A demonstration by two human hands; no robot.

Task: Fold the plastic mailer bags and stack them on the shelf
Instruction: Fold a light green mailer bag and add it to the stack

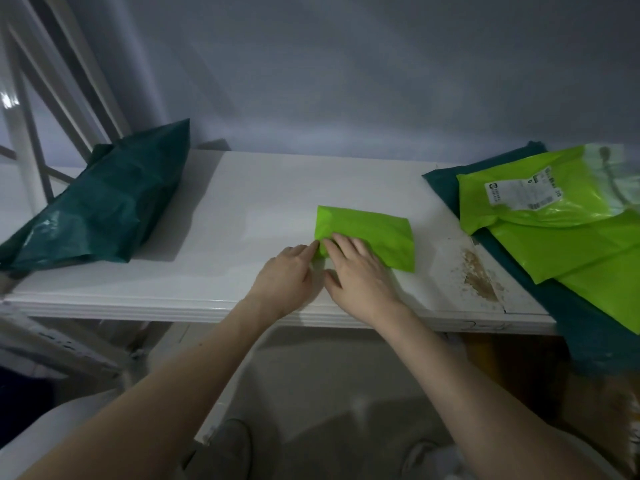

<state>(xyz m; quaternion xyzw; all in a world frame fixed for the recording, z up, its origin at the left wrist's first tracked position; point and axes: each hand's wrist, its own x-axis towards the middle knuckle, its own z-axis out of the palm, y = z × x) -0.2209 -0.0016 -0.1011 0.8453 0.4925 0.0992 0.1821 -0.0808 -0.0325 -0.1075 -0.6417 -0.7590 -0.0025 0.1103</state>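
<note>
A dark green mailer bag [104, 202] lies bulky at the left end of the white desk [242, 188], its far corner tipped up toward the wall. Near the front edge, the left hand [285, 280] reaches with straight fingers to the folded lime green bag's [374, 233] near-left corner. The right hand [360, 278] lies flat just beside it — fingers spread, pressing that bag's left part down. At the right end, unfolded lime bags [554, 223] overlap a dark green one [588, 327].
</note>
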